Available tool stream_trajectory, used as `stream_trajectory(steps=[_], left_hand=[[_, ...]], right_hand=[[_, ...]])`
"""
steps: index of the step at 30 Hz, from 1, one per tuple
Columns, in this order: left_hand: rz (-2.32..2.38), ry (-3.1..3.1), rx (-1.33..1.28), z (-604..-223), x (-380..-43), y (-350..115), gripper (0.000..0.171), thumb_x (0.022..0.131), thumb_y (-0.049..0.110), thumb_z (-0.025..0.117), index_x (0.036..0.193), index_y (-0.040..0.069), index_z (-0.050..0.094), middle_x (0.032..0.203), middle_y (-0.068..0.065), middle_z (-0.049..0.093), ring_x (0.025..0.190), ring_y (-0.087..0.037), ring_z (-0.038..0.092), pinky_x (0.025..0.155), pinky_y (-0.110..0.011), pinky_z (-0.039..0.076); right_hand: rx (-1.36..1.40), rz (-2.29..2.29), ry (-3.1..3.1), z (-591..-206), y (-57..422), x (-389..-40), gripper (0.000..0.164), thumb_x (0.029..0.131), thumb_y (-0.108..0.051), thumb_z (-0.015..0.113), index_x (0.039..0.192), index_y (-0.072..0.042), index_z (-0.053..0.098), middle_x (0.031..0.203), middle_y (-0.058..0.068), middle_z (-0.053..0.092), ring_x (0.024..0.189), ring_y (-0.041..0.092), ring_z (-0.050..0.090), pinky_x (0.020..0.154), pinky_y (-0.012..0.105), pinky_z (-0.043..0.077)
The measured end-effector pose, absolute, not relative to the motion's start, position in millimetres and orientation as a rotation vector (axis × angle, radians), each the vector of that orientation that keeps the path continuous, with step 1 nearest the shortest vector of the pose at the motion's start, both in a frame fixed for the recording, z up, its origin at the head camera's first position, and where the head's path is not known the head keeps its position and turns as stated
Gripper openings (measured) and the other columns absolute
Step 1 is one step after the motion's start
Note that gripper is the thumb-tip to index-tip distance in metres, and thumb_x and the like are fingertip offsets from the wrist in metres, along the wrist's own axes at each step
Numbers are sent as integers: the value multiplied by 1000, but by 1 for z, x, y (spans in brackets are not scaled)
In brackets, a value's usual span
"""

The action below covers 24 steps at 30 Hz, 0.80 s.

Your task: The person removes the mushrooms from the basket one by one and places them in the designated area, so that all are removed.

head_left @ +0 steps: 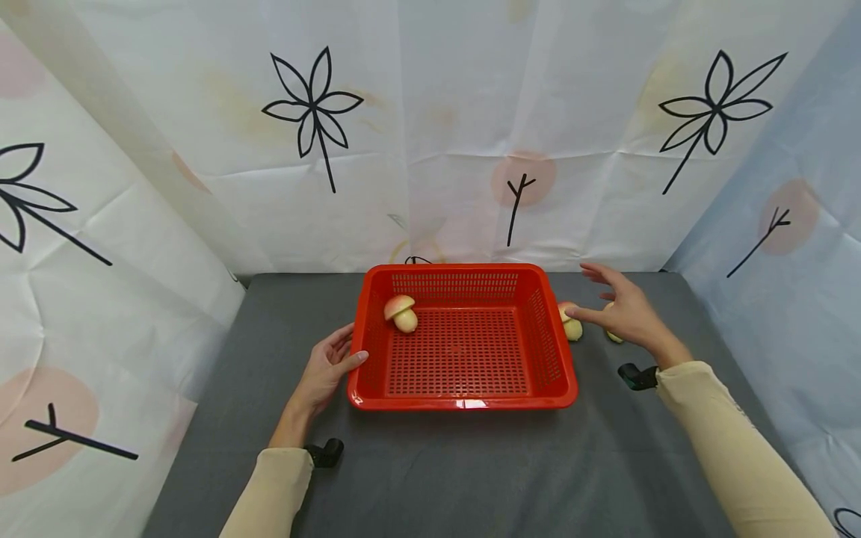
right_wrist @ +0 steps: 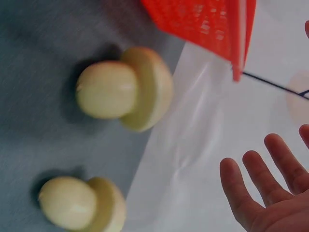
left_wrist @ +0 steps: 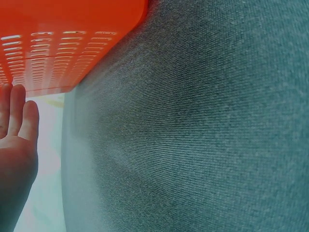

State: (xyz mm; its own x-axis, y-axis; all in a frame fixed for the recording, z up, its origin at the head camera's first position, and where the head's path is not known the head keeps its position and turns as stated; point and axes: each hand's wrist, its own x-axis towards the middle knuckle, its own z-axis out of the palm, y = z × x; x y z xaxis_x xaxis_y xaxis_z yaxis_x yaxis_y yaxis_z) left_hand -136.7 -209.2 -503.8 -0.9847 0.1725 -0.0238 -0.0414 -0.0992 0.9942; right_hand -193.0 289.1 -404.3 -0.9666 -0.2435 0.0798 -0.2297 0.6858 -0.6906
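Note:
A red plastic basket (head_left: 464, 401) with slotted walls stands on the grey table. My left hand (head_left: 327, 371) holds its left rim, the thumb over the edge and the fingers along the outer wall. Inside the basket, near its left wall, lies a toy mushroom (head_left: 403, 314) with a pinkish cap and pale stem. My right hand (head_left: 628, 310) hovers right of the basket, fingers spread and holding nothing. Beneath it, a second toy mushroom (right_wrist: 125, 89) and a third toy mushroom (right_wrist: 79, 203) lie on the table; the hand partly hides both in the head view.
Grey cloth covers the table (head_left: 444, 478). White patterned curtains (head_left: 444, 134) rise behind it and along both sides. A thin dark cord (head_left: 417, 259) shows behind the basket's far rim.

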Motion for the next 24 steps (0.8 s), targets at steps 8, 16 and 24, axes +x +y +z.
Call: stream_trajectory(steps=[8,16,24], left_hand=[[2232,1995,158,-504,-137,-209,67,95,-3,64,154,-6,32,152,-26,40,124,-17,53,101,-22,48],[2231,2004,167,-505,-136,-209,66,95,-3,64,153,-7,33,151,-27,41,122,-14,55,101,-22,48],[2225,2017,164,-505,-136,-209,66,95,-1,65,153,-6,33,149,-27,42,122,-13,56,101,-22,48]], right_hand=[[-516,-1209,2828,-406,267,-198,84,87,-24,82,155,-5,36,152,23,42,137,41,41,106,64,39],[-511,-1208,2774,-408,241,-204,87,85,-27,84,155,-7,37,147,22,47,133,41,46,104,61,44],[-587,-1121,2750,-410,217,-208,89,84,-35,84,156,-12,37,153,20,42,131,47,47,100,64,46]])
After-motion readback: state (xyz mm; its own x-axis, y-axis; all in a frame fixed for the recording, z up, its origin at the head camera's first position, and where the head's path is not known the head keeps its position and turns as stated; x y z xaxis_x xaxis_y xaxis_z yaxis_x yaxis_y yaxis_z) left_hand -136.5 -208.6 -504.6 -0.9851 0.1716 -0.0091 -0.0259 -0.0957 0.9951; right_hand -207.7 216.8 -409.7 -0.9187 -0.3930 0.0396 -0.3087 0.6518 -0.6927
